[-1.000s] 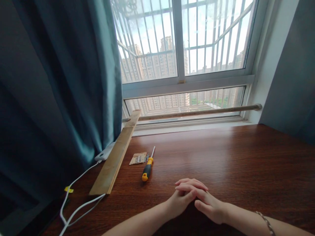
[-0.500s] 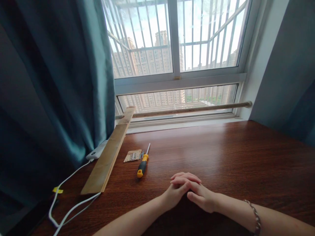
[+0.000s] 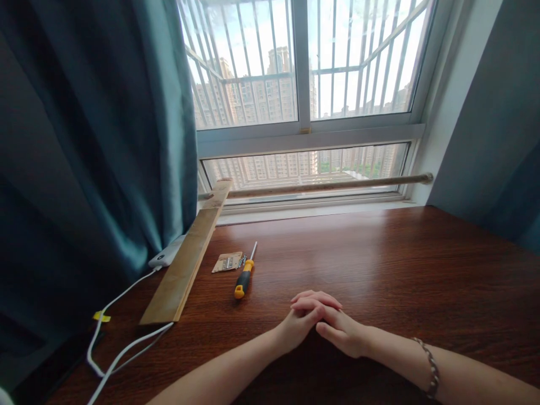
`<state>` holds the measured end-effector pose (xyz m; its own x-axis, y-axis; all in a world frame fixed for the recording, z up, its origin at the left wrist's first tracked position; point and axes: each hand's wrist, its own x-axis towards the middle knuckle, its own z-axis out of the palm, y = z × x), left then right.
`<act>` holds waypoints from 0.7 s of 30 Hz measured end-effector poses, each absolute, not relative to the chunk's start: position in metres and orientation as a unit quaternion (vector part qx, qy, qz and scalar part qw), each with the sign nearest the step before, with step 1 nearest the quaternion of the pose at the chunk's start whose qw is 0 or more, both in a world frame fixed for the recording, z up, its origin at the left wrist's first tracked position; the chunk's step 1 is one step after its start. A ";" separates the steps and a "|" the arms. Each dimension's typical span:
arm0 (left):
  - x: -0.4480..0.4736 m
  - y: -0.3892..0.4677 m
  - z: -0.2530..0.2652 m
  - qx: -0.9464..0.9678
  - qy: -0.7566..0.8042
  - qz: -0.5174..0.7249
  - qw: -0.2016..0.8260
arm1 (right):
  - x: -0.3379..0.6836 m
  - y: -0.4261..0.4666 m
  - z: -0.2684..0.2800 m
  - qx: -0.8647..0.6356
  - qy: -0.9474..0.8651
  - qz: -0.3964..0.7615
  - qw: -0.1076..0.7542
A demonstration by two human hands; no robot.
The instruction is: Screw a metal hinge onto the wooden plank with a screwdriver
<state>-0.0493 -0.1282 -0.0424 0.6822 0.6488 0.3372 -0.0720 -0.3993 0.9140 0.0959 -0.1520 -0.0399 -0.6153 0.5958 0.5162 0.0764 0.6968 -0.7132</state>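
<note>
My left hand [image 3: 292,331] and my right hand [image 3: 348,334] are clasped over the table's near side, their fingers overlapping. Both are closed on each other, and I see no object in either. Some fingers are hidden behind others. A braided bracelet [image 3: 432,368] circles my right wrist. Ahead and to the left, apart from my hands, lies a screwdriver [image 3: 243,279] with a yellow and black handle, its shaft pointing toward the window. Beside its shaft are several small screws [image 3: 242,261] and a piece of cardboard [image 3: 226,262] with small metal pieces on it.
A long wooden board [image 3: 182,269] lies at the left, its far end by the sill. White cables [image 3: 113,368] run past it to a white device [image 3: 166,254]. Dark curtain [image 3: 169,112] hangs at the left; a rod [image 3: 329,187] crosses before the window. The brown tabletop [image 3: 379,253] extends right.
The view has shifted slightly, so the table things sit a little higher in the picture. My hands stay clasped as before.
</note>
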 end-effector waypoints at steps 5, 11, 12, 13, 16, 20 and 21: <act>-0.048 -0.128 -0.044 0.756 0.175 0.357 0.519 | 0.096 -0.152 -0.041 -0.205 -0.830 0.339 0.392; -0.047 -0.126 -0.047 0.753 0.159 0.370 0.521 | 0.096 -0.152 -0.044 -0.202 -0.826 0.345 0.397; -0.047 -0.127 -0.047 0.752 0.160 0.373 0.520 | 0.096 -0.151 -0.044 -0.202 -0.826 0.347 0.397; -0.047 -0.127 -0.048 0.752 0.161 0.374 0.519 | 0.096 -0.151 -0.044 -0.202 -0.826 0.348 0.396; -0.048 -0.128 -0.047 0.753 0.166 0.370 0.518 | 0.096 -0.152 -0.043 -0.205 -0.825 0.350 0.393; -0.048 -0.129 -0.045 0.754 0.162 0.371 0.518 | 0.096 -0.152 -0.043 -0.208 -0.824 0.351 0.393; -0.048 -0.129 -0.045 0.754 0.162 0.372 0.516 | 0.096 -0.152 -0.042 -0.207 -0.824 0.351 0.394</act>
<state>-0.0476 -0.1286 -0.0449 0.6708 0.6286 0.3936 -0.1388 -0.4149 0.8992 0.0962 -0.1521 -0.0424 -0.6041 0.6176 0.5036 0.0644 0.6677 -0.7417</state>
